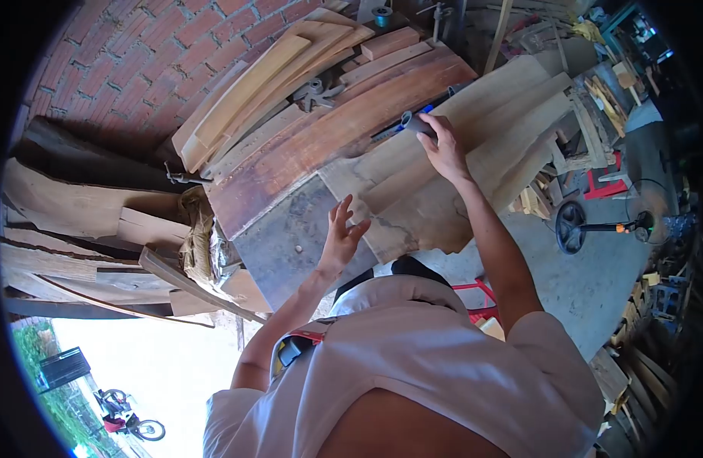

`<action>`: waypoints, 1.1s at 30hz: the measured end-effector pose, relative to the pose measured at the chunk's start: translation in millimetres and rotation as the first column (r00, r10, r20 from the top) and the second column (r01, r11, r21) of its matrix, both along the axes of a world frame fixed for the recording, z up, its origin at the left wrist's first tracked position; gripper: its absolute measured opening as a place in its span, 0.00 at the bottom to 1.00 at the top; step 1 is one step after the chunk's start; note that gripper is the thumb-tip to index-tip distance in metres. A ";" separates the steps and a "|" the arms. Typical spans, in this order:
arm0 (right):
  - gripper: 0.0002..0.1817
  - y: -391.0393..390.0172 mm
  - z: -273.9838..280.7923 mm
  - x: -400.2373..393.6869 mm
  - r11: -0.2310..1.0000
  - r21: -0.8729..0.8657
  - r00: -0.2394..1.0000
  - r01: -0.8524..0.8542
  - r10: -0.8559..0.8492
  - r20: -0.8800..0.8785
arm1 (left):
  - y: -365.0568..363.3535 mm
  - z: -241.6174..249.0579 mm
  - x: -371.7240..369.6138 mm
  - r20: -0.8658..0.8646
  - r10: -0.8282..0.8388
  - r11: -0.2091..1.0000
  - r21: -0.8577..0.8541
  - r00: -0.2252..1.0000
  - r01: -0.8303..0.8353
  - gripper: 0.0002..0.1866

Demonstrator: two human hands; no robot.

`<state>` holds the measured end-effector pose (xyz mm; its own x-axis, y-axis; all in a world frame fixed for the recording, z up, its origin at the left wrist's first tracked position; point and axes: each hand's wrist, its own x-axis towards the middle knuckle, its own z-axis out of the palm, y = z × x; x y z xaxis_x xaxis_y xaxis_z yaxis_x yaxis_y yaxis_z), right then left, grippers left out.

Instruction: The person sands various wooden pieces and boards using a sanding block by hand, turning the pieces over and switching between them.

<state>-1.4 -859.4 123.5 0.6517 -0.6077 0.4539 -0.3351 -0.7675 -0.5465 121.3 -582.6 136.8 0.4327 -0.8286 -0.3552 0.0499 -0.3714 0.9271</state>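
Note:
My right hand (445, 153) is closed around a short dark grey cylinder (418, 124) with a round, lighter rim at its end. It is held above the wide pale wooden board (474, 145) on the bench. Just beyond it, a narrow blue and black item (388, 133) rests by the edge of a long reddish plank (306, 130); I cannot make out its kind. My left hand (341, 240) holds nothing, its fingers spread over the grey bench top (283, 237), near the board's left end.
Long curved planks (260, 91) are stacked at the back beside a metal clamp-like part (316, 94). A brick wall (138, 61) rises behind. More boards (84, 202) pile up at left. A standing fan (648, 221) and wood scraps are at right.

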 end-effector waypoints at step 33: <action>0.26 -28.5 -34.6 -158.1 0.631 0.704 0.818 0.326 -0.562 0.125 | -84.4 5.8 -27.6 0.892 -0.306 0.952 0.281 0.332 0.122 0.31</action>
